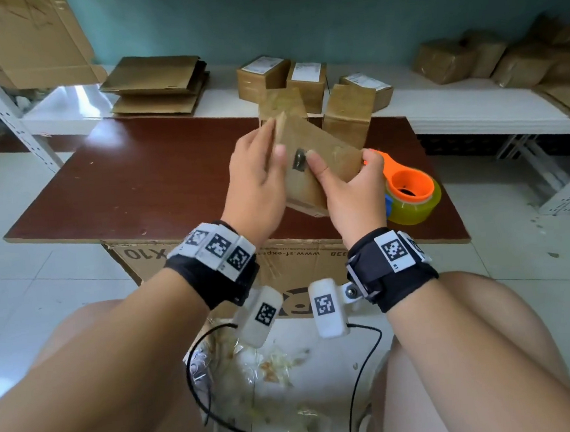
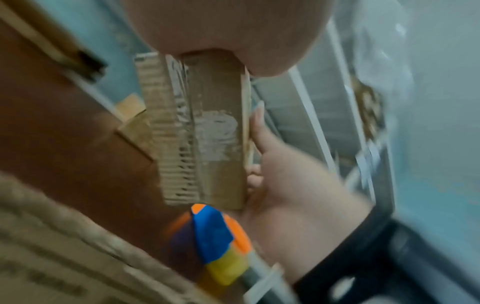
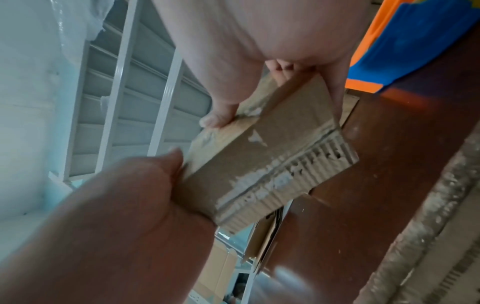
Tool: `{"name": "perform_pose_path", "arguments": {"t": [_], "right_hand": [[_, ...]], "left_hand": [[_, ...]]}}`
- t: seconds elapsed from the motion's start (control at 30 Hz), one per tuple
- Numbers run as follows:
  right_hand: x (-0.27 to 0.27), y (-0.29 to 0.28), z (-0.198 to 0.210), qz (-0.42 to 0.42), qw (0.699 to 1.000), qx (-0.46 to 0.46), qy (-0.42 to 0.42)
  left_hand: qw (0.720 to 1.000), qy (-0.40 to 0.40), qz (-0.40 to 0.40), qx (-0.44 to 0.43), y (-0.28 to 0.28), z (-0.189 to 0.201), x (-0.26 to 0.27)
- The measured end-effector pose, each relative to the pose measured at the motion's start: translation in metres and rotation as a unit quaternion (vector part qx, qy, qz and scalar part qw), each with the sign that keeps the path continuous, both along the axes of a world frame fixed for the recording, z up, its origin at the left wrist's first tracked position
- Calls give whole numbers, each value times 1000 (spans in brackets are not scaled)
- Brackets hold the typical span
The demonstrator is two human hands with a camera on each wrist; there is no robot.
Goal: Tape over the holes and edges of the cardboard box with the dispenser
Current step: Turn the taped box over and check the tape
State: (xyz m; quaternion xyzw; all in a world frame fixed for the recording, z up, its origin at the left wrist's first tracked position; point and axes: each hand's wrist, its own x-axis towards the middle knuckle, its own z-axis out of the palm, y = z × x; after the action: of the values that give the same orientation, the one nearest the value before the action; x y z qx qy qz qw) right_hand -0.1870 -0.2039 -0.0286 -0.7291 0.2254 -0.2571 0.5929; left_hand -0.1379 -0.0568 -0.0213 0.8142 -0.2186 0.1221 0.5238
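A small cardboard box (image 1: pixel 319 145) is held tilted in the air above the brown table board (image 1: pixel 137 179). Its upper face has a dark hole (image 1: pixel 298 162). My left hand (image 1: pixel 271 142) grips the box's left end, thumb on the face and fingers behind. My right hand (image 1: pixel 343 173) grips the right end, with the thumb beside the hole and the fingers curled round the far edge. The wrist views show the box's torn, tape-scarred underside (image 2: pixel 215 131) (image 3: pixel 272 148). The orange tape dispenser (image 1: pixel 411 195) with its yellowish roll lies on the table just right of my right hand, untouched.
Two more small boxes (image 1: pixel 349 115) stand on the table behind the held one. A white shelf (image 1: pixel 455 107) beyond carries labelled boxes (image 1: pixel 266 77), flattened cardboard (image 1: pixel 157 82) and wrapped parcels (image 1: pixel 469 58). A large carton (image 1: pixel 280 260) supports the table board. Tape scraps (image 1: pixel 271 363) litter the floor.
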Motion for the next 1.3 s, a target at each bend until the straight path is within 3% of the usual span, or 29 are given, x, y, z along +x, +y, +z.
{"name": "perform_pose_path", "arguments": {"t": [0.1, 0.13, 0.27, 0.53, 0.73, 0.87, 1.0, 1.2, 1.3], "right_hand": [[5, -2, -3, -10, 1000, -8, -9], [5, -2, -3, -14, 1000, -16, -19], [-3, 2, 3, -18, 1000, -6, -22], [-9, -1, 4, 3, 997, -70, 31], [-7, -8, 3, 0, 995, -97, -29], [-7, -1, -3, 14, 998, -67, 17], [5, 5, -9, -1, 998, -40, 42], [9, 9, -9, 5, 999, 6, 43], [8, 12, -9, 46, 996, -42, 59]], "left_hand": [[986, 82, 29, -141, 5, 9, 6], [983, 99, 27, -149, 9, 13, 9], [994, 76, -20, -75, 21, 13, 18], [997, 69, -8, -17, 19, 8, 15], [998, 58, -3, -27, 24, 9, 22], [997, 64, 42, -31, 22, 12, 19], [999, 35, -7, -8, 18, 13, 7], [1000, 14, 8, -6, 23, 11, 13], [1000, 5, 10, 3, 20, 7, 13]]}}
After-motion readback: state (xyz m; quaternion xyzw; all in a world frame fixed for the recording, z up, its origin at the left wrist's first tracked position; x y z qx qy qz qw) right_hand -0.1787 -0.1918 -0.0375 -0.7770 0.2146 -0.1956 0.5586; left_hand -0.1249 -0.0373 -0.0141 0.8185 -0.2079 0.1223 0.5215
